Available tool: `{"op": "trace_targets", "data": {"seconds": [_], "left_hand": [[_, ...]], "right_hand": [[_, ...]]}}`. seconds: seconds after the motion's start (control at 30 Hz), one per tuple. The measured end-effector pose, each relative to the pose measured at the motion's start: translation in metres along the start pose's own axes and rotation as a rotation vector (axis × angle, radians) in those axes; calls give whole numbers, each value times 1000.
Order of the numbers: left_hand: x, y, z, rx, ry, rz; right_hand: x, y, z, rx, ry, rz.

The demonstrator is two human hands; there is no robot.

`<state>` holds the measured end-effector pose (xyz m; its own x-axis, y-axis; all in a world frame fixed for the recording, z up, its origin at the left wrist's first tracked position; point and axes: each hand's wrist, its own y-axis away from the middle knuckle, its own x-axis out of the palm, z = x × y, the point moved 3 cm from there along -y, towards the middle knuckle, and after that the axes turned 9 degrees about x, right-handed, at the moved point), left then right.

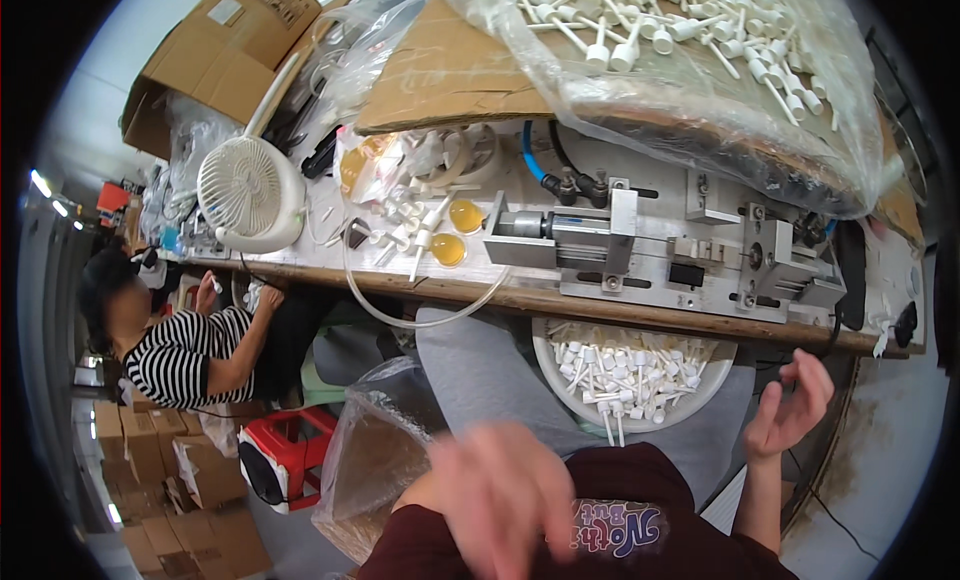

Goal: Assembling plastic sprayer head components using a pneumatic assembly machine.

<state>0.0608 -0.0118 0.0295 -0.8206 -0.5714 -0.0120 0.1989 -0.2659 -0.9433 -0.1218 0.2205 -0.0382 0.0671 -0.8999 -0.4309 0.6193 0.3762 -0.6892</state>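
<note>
My left hand (500, 500) is raised over my lap, close to the camera and smeared by motion. Its fingers point down, and whether they hold anything cannot be made out. To the right of the bowl, my right hand (792, 408) hovers below the bench edge. Its fingers are loosely bent and apart from the thumb, with nothing seen in them. A round white bowl (548, 368) on my lap carries many white plastic stem-shaped parts (630, 380). On the bench above it, a metal pneumatic fixture (600, 242) is mounted on a plate.
White parts (690, 30) lie heaped on plastic-covered cardboard (450, 75) at the back. A white fan (245, 190), two yellow round pieces (448, 249) and a looping clear hose (385, 318) are left of the fixture. A co-worker (200, 350) sits at left, near a red stool (290, 450).
</note>
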Motion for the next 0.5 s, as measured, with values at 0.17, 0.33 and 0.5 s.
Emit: {"op": "trace_targets", "data": {"seconds": [0.17,0.33,0.5], "left_hand": [[41,88,84,-391,358,650],[65,112,113,-523,299,890],[72,109,110,-674,427,1009]], "right_hand": [[21,17,15,36,-113,172],[33,20,34,31,-154,229],[34,27,43,80,-161,299]]}}
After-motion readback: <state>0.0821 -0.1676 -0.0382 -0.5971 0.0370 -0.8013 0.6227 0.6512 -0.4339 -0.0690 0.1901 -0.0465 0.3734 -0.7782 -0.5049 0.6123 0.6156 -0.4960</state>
